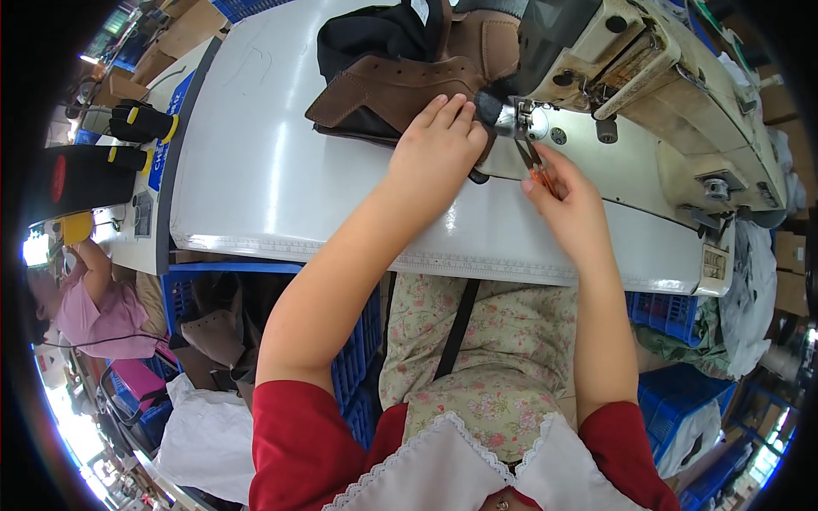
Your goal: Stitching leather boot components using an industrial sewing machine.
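A brown leather shoe upper (400, 83) with a row of eyelet holes and a black lining lies under the head of a sewing machine (613, 51). My left hand (436, 157) is on its near edge, fingers together over the leather and thumb hidden, holding it beside the needle area. My right hand (569, 200) is closed round small thread snips (543, 176) with orange handles. Their dark blades point up toward the presser foot (514, 119), close to the edge of the upper. Whether the blades touch a thread is too small to tell.
The white table (247, 162) has a ruler strip along its front edge. Blue crates stand below: one (362, 341) with brown leather pieces at left, another (682, 400) at right. A second machine (94, 179) stands at far left, with a person in pink (102, 307) nearby.
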